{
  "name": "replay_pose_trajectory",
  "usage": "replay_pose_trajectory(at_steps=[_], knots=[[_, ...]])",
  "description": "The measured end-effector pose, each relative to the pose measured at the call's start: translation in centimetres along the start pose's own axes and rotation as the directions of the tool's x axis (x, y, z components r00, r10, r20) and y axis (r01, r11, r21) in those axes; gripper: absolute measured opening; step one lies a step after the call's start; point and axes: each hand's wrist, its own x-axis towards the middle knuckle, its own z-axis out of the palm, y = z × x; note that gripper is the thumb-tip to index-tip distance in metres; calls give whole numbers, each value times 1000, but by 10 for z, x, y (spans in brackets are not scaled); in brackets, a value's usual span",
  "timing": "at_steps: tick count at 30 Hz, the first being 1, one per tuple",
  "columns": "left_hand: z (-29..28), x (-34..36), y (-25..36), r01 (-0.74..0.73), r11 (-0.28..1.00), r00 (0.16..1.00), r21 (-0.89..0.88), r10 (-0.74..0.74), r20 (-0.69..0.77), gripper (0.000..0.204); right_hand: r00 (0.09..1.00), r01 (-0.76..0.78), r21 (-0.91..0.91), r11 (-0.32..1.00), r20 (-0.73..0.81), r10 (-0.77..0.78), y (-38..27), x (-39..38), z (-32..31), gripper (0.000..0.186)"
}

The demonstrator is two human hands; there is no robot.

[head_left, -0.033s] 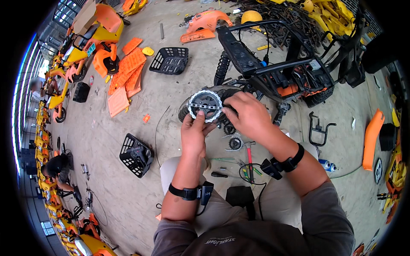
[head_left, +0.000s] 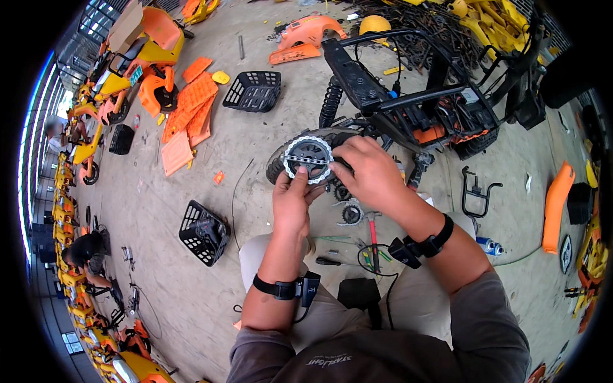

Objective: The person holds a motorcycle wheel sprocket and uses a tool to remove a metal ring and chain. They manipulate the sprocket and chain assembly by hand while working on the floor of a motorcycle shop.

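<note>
A dark round sprocket (head_left: pixel 310 149), ringed by a silver chain, is held up in front of a black tyre (head_left: pixel 275 171). A straight length of chain (head_left: pixel 300 159) crosses the sprocket's face from side to side. My left hand (head_left: pixel 291 199) grips the sprocket's lower edge, its thumb on the face. At the right edge, my right hand (head_left: pixel 365 167) pinches the chain between thumb and fingers. Below my hands, a smaller toothed sprocket (head_left: pixel 351 214) with chain lies on the floor. A hammer (head_left: pixel 373 231) with a red handle lies near it.
A stripped black vehicle frame (head_left: pixel 408 105) stands ahead right. A black basket (head_left: pixel 204 233) holding a power drill is at left; another basket (head_left: pixel 253 91) is farther off. Orange panels (head_left: pixel 191 105), a screwdriver (head_left: pixel 328 261) and blue cans (head_left: pixel 489 246) lie around. A person (head_left: pixel 89 255) crouches far left.
</note>
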Motion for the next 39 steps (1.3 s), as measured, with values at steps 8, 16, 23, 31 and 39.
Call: replay_pose_trajectory(at_steps=[8, 16, 23, 31, 39], knots=[[8, -12, -19, 90, 996, 994, 11, -90, 61, 18, 995, 91, -99, 991, 42, -87, 5, -17, 3, 19], [-9, -11, -17, 124, 984, 992, -129, -123, 13, 26, 995, 91, -111, 990, 38, -87, 13, -24, -10, 13], [-20, -14, -8, 23, 994, 1000, -107, -24, -14, 24, 995, -3, -149, 989, 95, 17, 25, -31, -19, 14], [-13, -21, -15, 75, 996, 997, -37, -74, 21, 22, 981, -146, -101, 984, 113, 157, 14, -30, -14, 20], [-5, -27, -26, 79, 996, 996, 39, -80, 28, 20, 994, 99, -43, 994, 57, -96, 9, -30, 8, 24]])
